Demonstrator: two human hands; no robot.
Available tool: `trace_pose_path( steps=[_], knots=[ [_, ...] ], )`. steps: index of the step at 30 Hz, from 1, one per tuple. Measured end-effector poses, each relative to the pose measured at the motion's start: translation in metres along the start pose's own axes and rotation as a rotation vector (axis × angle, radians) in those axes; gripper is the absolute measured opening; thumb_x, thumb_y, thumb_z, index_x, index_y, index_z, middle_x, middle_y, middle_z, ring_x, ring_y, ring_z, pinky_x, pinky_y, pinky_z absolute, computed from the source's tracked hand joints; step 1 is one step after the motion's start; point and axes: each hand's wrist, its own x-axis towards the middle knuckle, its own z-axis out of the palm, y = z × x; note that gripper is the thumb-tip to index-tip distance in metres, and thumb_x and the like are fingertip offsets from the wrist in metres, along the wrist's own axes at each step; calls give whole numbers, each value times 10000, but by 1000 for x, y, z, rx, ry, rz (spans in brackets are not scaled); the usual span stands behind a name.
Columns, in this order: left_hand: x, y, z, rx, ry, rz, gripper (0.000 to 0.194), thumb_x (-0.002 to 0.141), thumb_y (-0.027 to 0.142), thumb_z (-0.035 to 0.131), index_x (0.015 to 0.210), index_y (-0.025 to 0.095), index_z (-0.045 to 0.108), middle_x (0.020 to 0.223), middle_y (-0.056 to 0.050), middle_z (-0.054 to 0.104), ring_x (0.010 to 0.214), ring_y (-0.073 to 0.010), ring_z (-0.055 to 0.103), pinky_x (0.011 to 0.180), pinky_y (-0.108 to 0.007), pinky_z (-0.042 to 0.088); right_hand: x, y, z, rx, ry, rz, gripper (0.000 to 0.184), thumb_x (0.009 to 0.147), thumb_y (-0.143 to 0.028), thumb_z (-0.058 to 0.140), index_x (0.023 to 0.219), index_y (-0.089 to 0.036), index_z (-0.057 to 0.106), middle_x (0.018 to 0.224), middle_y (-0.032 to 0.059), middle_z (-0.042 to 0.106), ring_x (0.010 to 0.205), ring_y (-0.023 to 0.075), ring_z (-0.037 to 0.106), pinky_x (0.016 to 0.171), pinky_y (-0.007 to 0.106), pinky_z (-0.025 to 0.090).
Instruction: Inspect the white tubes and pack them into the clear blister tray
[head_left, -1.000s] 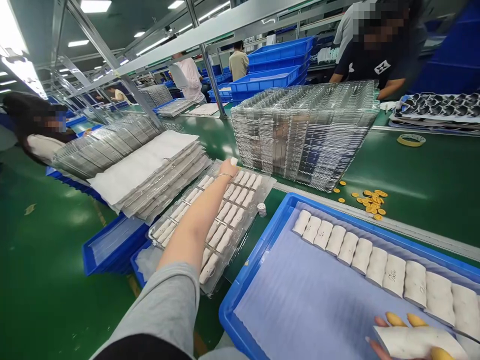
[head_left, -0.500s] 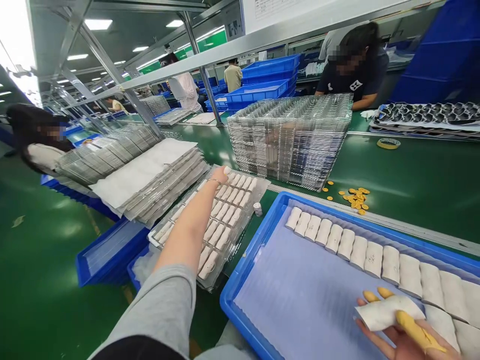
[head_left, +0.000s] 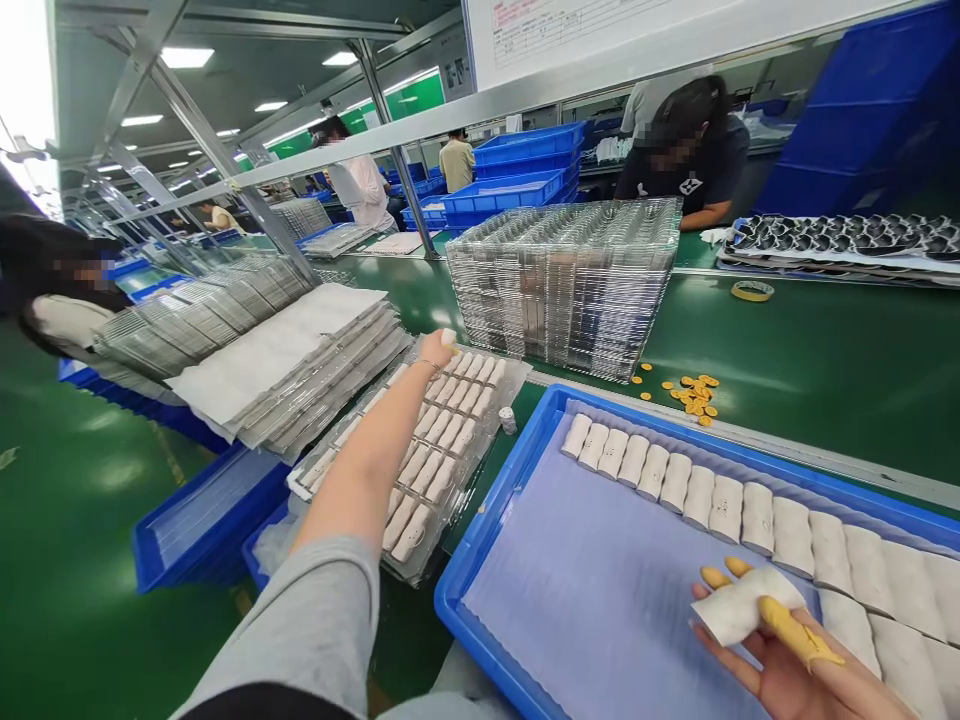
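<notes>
Fingers [head_left: 780, 625] clamped on white piece [head_left: 742, 607], right hand [head_left: 780, 670]; left hand [head_left: 436, 350] together; posted sheet [head_left: 585, 30] illegible.

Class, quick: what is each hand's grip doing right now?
Left hand: over the clear plastic tray, cannot tell.
Right hand: closed, holding a white padded piece.

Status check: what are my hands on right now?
Right hand: holds white padded piece over blue tray, yellow finger cots on. Left hand: at far end of clear plastic tray. Small white canister beside that tray.
</notes>
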Motion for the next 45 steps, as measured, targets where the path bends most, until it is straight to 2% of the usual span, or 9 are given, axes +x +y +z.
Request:
trace_pose_path(
  steps=[3,6,9,13,17,22,31,39,45],
  knots=[
    [-28,32,-3,-285,-91,31,315,1009,363,518,1243,153,537,1045,-67,644,756,-138,625,684,-310,561,-5,-3,7,30,-18,29,630,683,-417,919,1240,-265,666,1363,131,627,1278,454,539,868,573,645],
    [-90,58,13,-544,-321,103,252,1032,347,386,1197,186,487,961,-59,646,646,-124,594,623,-305,543,-18,-4,18,41,-69,0,692,722,-350,923,1324,-265,594,1353,142,631,1202,417,607,825,521,657],
    [-168,72,42,-720,-615,147,271,922,390,561,1101,191,519,940,-79,651,712,-177,629,615,-335,553,-34,-6,33,13,-118,-61,682,770,-313,904,1356,-262,558,1311,144,652,1117,370,657,797,461,638],
    [-251,80,84,-1142,-1114,55,434,717,321,837,1066,187,617,874,-30,596,693,-133,562,592,-280,521,-53,-11,46,-47,-215,-107,624,846,-389,855,1380,-285,549,1249,105,679,1030,266,670,856,375,559],
    [-293,87,115,-1284,-1295,-165,489,745,268,837,1171,204,605,924,-54,659,743,-159,644,701,-326,543,-61,-14,45,-96,-311,-163,599,851,-428,852,1368,-341,562,1187,53,685,980,218,650,806,309,516],
    [-303,92,126,-1314,-1301,-332,591,791,250,779,1297,288,477,973,-62,695,777,-208,692,723,-375,543,-58,-16,38,-95,-374,-214,579,899,-428,805,1387,-416,494,1209,31,638,896,219,654,691,320,556],
    [-300,77,135,-1283,-1338,-260,698,805,303,722,1419,267,394,769,-23,660,557,-126,560,580,-255,404,-56,-16,39,-64,-452,-206,476,940,-367,771,1348,-418,531,1165,9,671,905,207,662,767,330,528],
    [-296,73,135,-1335,-1312,-248,550,763,201,780,1226,291,496,1004,-36,663,863,-168,652,739,-289,505,-58,-17,39,-91,-408,-206,495,890,-362,823,1324,-398,588,1184,5,673,1042,214,628,805,291,500],
    [-293,70,135,-1218,-1353,-175,595,821,211,762,1310,302,436,1137,-62,602,878,-193,672,674,-347,606,-58,-18,36,-105,-436,-211,534,946,-327,765,1397,-434,500,1249,15,619,1065,229,627,787,334,580]
  ],
)
